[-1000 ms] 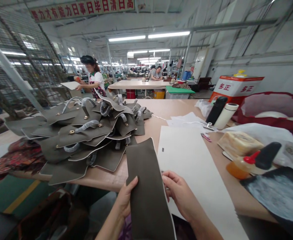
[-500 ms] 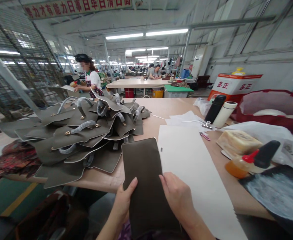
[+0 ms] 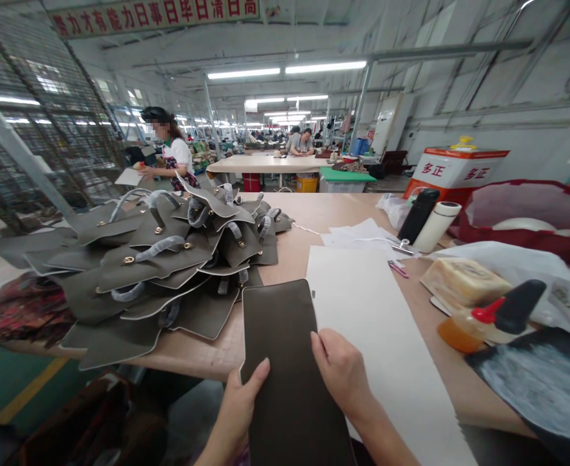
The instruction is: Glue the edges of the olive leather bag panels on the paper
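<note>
A dark olive-brown leather panel [image 3: 285,362] with pale edges is held between my hands at the table's near edge. My left hand [image 3: 241,395] grips its left edge, thumb on top and fingers hidden beneath. On the right edge, my right hand [image 3: 342,369] is closed, its thumb lying along the border and its fingers curled. Under and beside the panel lies a large white sheet [image 3: 377,323]. To the left is a heap of similar leather panels [image 3: 163,265], several with plastic-wrapped handles and gold-coloured fittings.
At right stand a black bottle [image 3: 418,213], a white bottle [image 3: 436,226], a wrapped yellowish block [image 3: 464,281] and an orange glue bottle [image 3: 460,331]. A dark red bag [image 3: 532,239] lies behind them. Patterned cloth [image 3: 27,310] hangs at left. A co-worker [image 3: 173,155] stands beyond the heap.
The panel's far edge has come slightly lower in view and shifted a little right. Both hands keep their hold. The co-worker's pale sheet has tilted downward.
</note>
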Motion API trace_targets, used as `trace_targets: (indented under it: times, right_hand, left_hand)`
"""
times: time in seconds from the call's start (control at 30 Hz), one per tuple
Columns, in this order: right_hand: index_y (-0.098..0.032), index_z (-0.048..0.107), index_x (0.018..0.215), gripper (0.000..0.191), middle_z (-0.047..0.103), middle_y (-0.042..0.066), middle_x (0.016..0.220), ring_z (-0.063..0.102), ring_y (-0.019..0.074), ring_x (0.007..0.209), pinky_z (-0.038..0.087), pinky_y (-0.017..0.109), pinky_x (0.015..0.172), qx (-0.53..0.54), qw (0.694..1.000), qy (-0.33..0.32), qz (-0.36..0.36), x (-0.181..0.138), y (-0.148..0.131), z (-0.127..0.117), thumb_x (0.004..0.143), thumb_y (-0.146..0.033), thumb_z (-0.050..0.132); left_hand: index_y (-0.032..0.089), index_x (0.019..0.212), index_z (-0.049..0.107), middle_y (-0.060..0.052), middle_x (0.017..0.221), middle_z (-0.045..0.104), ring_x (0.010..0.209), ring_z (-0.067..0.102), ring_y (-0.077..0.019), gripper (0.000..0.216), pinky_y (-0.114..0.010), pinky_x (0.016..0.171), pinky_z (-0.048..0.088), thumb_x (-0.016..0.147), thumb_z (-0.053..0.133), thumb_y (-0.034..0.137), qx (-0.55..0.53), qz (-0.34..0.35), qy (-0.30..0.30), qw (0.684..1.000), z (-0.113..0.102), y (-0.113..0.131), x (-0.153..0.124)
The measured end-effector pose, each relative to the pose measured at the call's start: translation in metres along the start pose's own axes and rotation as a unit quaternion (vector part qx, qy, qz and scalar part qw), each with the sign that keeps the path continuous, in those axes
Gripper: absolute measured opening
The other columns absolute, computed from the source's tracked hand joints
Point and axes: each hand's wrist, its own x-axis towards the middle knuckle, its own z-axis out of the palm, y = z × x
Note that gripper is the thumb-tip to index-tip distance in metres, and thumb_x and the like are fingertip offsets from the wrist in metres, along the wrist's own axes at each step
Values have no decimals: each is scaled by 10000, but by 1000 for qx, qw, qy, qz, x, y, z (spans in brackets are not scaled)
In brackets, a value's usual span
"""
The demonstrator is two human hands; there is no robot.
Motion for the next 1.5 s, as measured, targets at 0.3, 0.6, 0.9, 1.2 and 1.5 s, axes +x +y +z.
trace_targets:
  times: [0.3, 0.6, 0.9, 1.2, 1.5]
  right_hand:
    - [-208, 397, 653, 311, 390, -50, 568, 386, 111, 530, 296, 228, 528, 196, 968, -53, 150, 18, 5, -3, 858, -441, 405]
    - [-205, 278, 518, 393, 248, -61, 505, 256, 101, 491, 204, 261, 496, 257, 951, -4, 175, 38, 11, 3, 820, -421, 404]
    - [-206, 362, 614, 424, 310, -64, 511, 308, 90, 434, 242, 216, 401, 416, 866, -94, 261, 42, 13, 2, 830, -568, 317]
    - [-195, 422, 627, 406, 364, -52, 524, 348, 96, 431, 268, 216, 395, 398, 872, -129, 255, 35, 11, 2, 837, -528, 324]
    - [-199, 356, 566, 386, 363, -38, 524, 345, 117, 511, 263, 251, 508, 208, 946, -182, 169, -24, -5, -20, 843, -468, 375]
  left_hand:
    - [110, 1037, 540, -143, 920, 686, 896, 628, -308, 453, -432, 798, 517, 654, 715, 278, -25, -34, -14, 999, -5, -2, -2]
    - [108, 1006, 558, -142, 869, 695, 856, 639, -319, 473, -436, 767, 526, 603, 753, 260, -9, -42, -5, 999, -4, -7, -3]
    - [92, 1073, 506, -154, 868, 691, 827, 645, -317, 480, -460, 767, 512, 671, 699, 270, -47, -59, -42, 996, -3, -2, -6]
    - [89, 1074, 501, -153, 822, 694, 762, 658, -299, 450, -452, 736, 520, 695, 671, 264, -40, -45, -35, 998, -3, 0, 3]
    - [138, 1066, 513, -122, 848, 692, 774, 660, -265, 394, -394, 720, 537, 714, 652, 249, -52, 32, -17, 998, 1, 15, 16]
